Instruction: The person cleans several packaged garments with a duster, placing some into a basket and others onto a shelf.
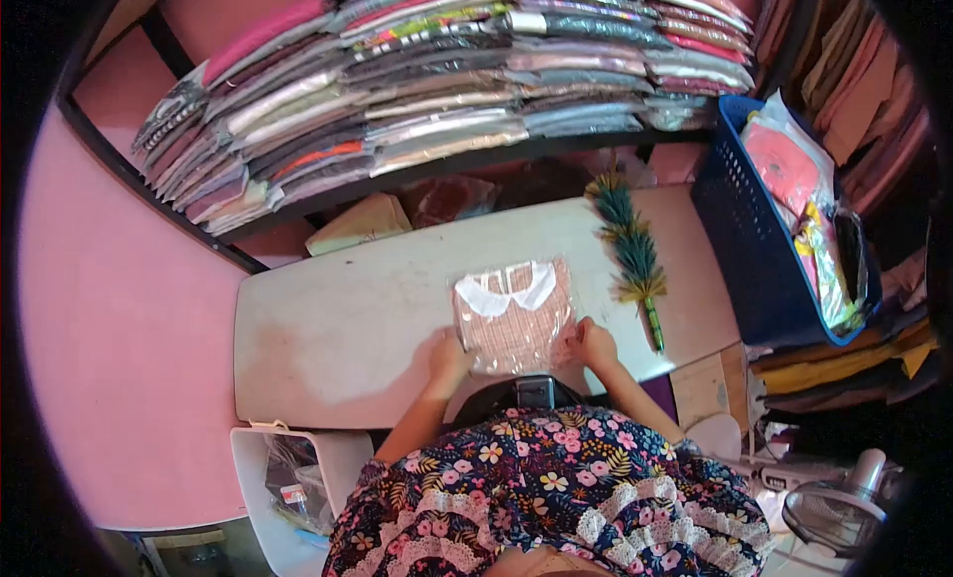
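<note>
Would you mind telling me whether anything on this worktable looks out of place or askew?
Only one thing stands out: a green and yellow feathery duster lies loose on the white table, beside the clear-bagged pink checked garment with a white collar. Both hands, left and right, rest on the bag's near corners. The bag lies flat and intact.

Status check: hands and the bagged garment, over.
Left hand and right hand both pressing bagged garment flat on table. Green duster lies right, apart.
</note>
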A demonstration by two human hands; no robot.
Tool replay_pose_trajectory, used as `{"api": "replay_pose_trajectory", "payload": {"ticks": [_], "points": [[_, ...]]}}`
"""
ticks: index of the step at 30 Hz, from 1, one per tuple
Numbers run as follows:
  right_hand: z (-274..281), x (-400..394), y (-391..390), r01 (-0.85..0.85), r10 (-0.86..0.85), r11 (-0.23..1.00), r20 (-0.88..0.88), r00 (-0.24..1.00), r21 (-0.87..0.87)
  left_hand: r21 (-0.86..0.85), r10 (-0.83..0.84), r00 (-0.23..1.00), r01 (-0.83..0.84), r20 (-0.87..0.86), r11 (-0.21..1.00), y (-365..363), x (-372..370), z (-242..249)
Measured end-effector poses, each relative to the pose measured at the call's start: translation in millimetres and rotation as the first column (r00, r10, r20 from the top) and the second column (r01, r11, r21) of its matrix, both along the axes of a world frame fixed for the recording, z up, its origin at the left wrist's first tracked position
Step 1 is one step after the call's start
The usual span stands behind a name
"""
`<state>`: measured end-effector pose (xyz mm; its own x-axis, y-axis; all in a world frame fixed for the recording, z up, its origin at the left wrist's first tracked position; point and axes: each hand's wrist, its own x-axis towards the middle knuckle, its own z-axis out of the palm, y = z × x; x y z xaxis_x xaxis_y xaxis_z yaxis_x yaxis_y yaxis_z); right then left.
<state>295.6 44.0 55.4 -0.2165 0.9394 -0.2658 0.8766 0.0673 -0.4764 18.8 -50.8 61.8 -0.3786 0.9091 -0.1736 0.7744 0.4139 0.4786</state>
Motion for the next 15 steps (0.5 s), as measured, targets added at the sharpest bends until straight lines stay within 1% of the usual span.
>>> {"api": "replay_pose_trajectory", "payload": {"ticks": [1, 2, 3, 4, 5, 6, 7, 9, 10, 11, 12, 13, 14, 15], "points": [[-3, -1, 2, -0.012, 0.012, 1.0, -0.007, 1.0, 0.024, -0.051, -0.018, 0.997, 0.022, 0.076, 0.998, -1, -2, -4], [-6, -3, 5, -0.001, 0.017, 0.996, -0.173, 0.985, 0.094, -0.101, -0.032, 0.988, 0.048, 0.153, 0.994, -3, -5, -10], [-5, -6, 12, 0.02, 0.034, 0.987, -0.336, 0.941, 0.157, -0.082, -0.025, 0.989, 0.037, 0.146, 0.996, -4, -7, -16], [21, -9, 16, -0.028, 0.097, 0.985, -0.42, 0.902, 0.168, 0.04, 0.049, 0.921, -0.069, 0.387, 0.997, -4, -7, -21], [44, -12, 21, -0.034, 0.111, 0.982, -0.424, 0.899, 0.185, 0.132, 0.075, 0.788, -0.195, 0.61, 0.972, -4, -6, -27], [66, -15, 27, -0.077, 0.191, 0.963, -0.453, 0.871, 0.259, 0.283, -0.044, 0.698, -0.231, 0.715, 0.931, -1, -7, -30], [88, -18, 34, -0.114, 0.271, 0.936, -0.475, 0.837, 0.332, 0.297, -0.051, 0.701, -0.235, 0.711, 0.926, 3, -7, -12], [135, -23, 48, -0.122, 0.371, 0.878, -0.496, 0.785, 0.464, 0.411, -0.117, 0.613, -0.364, 0.781, 0.836, 6, 0, 59], [162, -25, 55, -0.114, 0.409, 0.849, -0.505, 0.761, 0.516, 0.446, -0.17, 0.601, -0.347, 0.781, 0.825, 10, -6, 83], [193, -27, 61, -0.114, 0.394, 0.859, -0.503, 0.769, 0.498, 0.508, -0.248, 0.603, -0.31, 0.759, 0.804, 12, -9, 117], [221, -28, 68, -0.098, 0.454, 0.821, -0.539, 0.71, 0.563, 0.566, -0.321, 0.602, -0.272, 0.731, 0.778, 15, -13, 151], [248, -31, 74, -0.067, 0.525, 0.753, -0.536, 0.661, 0.654, 0.704, -0.424, 0.724, -0.119, 0.544, 0.7, 22, -24, 174], [274, -34, 83, -0.038, 0.559, 0.731, -0.566, 0.605, 0.682, 0.796, -0.502, 0.802, 0.057, 0.323, 0.603, 31, -32, 199], [300, -36, 92, -0.022, 0.592, 0.693, -0.552, 0.588, 0.72, 0.784, -0.529, 0.749, 0.021, 0.399, 0.62, 35, -31, 239]]}}
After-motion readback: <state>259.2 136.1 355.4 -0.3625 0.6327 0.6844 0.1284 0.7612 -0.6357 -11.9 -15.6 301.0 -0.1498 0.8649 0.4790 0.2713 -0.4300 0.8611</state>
